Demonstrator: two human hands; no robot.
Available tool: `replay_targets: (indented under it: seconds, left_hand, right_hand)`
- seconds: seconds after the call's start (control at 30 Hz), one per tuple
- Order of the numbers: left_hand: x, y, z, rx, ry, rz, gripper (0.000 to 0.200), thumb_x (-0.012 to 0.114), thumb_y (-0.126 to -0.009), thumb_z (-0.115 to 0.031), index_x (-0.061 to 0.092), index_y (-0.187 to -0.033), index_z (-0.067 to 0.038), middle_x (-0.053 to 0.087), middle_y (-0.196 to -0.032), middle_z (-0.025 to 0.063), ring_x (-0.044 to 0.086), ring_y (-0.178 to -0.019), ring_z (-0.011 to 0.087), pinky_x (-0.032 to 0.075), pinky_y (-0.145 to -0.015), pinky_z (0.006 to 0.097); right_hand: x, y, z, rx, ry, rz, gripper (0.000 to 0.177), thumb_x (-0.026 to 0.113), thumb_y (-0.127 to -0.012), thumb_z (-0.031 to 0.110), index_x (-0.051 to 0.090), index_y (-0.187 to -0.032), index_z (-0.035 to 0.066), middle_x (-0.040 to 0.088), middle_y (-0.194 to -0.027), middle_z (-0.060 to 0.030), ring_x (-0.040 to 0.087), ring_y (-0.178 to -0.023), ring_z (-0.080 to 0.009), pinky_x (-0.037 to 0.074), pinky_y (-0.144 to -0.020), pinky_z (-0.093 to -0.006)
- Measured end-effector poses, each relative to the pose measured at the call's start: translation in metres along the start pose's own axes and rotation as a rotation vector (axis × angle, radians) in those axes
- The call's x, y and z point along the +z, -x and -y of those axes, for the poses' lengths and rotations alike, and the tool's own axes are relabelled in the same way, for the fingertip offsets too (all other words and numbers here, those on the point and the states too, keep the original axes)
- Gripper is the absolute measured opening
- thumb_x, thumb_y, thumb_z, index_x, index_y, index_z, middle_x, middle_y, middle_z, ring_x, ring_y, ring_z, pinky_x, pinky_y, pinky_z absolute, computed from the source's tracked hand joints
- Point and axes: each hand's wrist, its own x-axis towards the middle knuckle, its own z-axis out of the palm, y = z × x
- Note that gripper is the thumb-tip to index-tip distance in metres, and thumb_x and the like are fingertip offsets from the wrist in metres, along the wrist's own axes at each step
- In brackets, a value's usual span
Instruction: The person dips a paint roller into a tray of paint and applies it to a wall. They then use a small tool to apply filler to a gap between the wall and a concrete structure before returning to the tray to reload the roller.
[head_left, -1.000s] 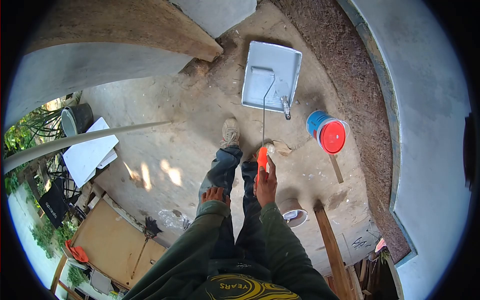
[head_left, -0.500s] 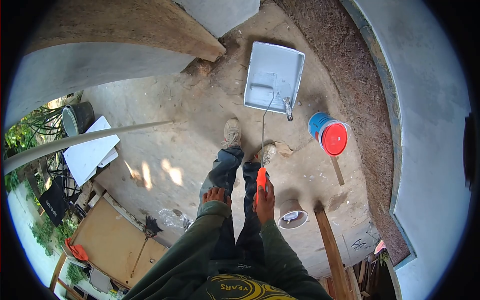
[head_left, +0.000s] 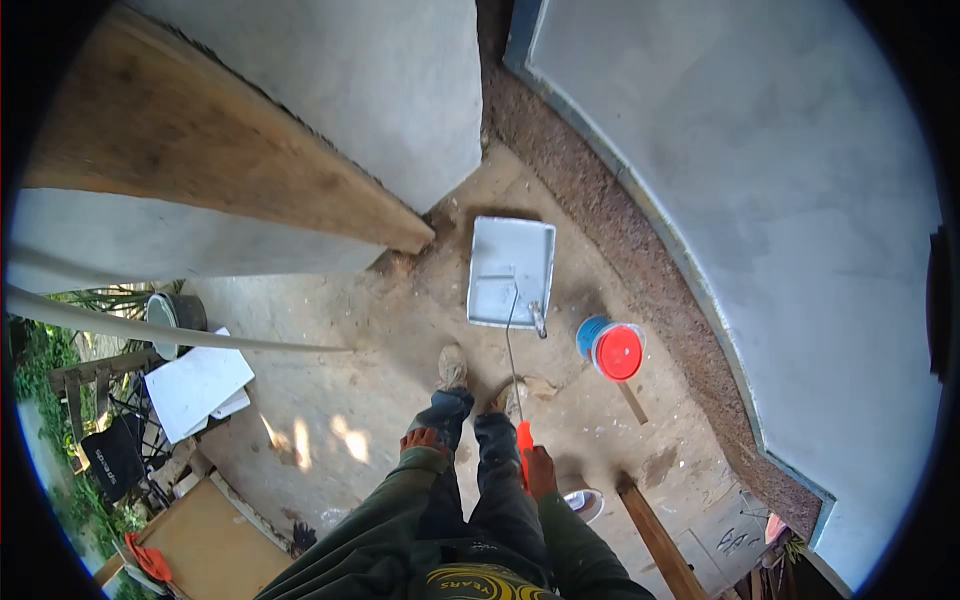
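My right hand [head_left: 541,472] is wrapped round the orange handle of a paint roller [head_left: 524,440]. The roller's long wire reaches forward into a paint tray [head_left: 549,255] on the ground, where its head rests among light grey paint. A paint-smeared brush [head_left: 538,320] leans over the tray's near right corner. On my left thigh lies my left hand [head_left: 424,438], its fingers stretched over the trouser leg and holding nothing. Right of the tray stands a blue paint bucket [head_left: 592,335] with a red lid [head_left: 618,353].
A wooden post [head_left: 660,535] rises at the lower right, beside a pale bucket [head_left: 585,503] partly hidden by my arm. A grey wall [head_left: 760,200] borders the right; a wooden beam [head_left: 230,130] crosses the upper left. White boards [head_left: 200,385] lie left, near a dark bucket [head_left: 180,318].
My view has tilted up, showing more wall, so the tray, bucket and hands sit lower in the picture. The roller head stays in the tray and my right hand keeps its handle.
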Motion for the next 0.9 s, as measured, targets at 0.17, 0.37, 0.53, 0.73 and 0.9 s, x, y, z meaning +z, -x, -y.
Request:
replay_targets:
  seconds: [0.17, 0.37, 0.53, 0.73, 0.9]
  left_hand:
    - [-0.093, -0.041, 0.007, 0.052, 0.024, -0.176, 0.048, 0.071, -0.082, -0.035, 0.066, -0.126, -0.018, 0.064, -0.131, 0.0124, 0.055, -0.127, 0.0339, 0.041, -0.107, 0.0540]
    - [-0.251, -0.090, -0.042, 0.277, 0.099, -0.545, 0.044, 0.071, -0.082, -0.029, 0.067, -0.125, -0.018, 0.065, -0.127, 0.0147, 0.061, -0.118, 0.0373, 0.048, -0.099, 0.0543]
    - [-0.374, -0.102, -0.133, 0.707, 0.240, -0.698, 0.042, 0.071, -0.087, -0.025, 0.066, -0.126, -0.012, 0.068, -0.121, 0.0199, 0.065, -0.113, 0.0414, 0.054, -0.095, 0.0526]
    - [-0.539, -0.048, -0.287, 1.053, 0.239, -0.985, 0.036, 0.068, -0.092, -0.020, 0.066, -0.126, -0.009, 0.068, -0.120, 0.0181, 0.065, -0.112, 0.0395, 0.053, -0.095, 0.0483]
    - [-0.668, 0.019, -0.366, 1.224, 0.113, -1.341, 0.031, 0.069, -0.089, -0.013, 0.069, -0.120, -0.006, 0.069, -0.117, 0.0158, 0.065, -0.108, 0.0365, 0.051, -0.093, 0.0477]
  right_hand:
    - [-0.078, 0.074, -0.050, -0.541, 0.624, -0.015, 0.038, 0.066, -0.089, 0.010, 0.061, -0.127, 0.006, 0.063, -0.097, -0.0196, 0.067, -0.076, -0.0368, 0.055, -0.071, -0.0460]
    - [-0.090, 0.168, -0.005, -0.991, 0.599, -0.394, 0.031, 0.055, -0.104, 0.024, 0.058, -0.126, 0.003, 0.065, -0.098, -0.0265, 0.057, -0.070, -0.0476, 0.046, -0.056, -0.0480]
    - [-0.068, 0.277, 0.130, -0.916, 0.265, -0.215, 0.035, 0.052, -0.108, 0.040, 0.053, -0.117, 0.006, 0.059, -0.079, -0.0140, 0.061, -0.057, -0.0282, 0.044, -0.051, -0.0438]
    - [-0.060, 0.326, 0.227, -1.004, 0.000, -0.142, 0.031, 0.058, -0.105, 0.032, 0.054, -0.120, 0.006, 0.059, -0.076, -0.0042, 0.056, -0.055, -0.0152, 0.045, -0.050, -0.0321]
    - [-0.070, 0.312, 0.267, -1.068, 0.065, -0.128, 0.042, 0.056, -0.106, 0.031, 0.054, -0.137, 0.003, 0.068, -0.097, -0.0108, 0.064, -0.066, -0.0187, 0.053, -0.062, -0.0330]
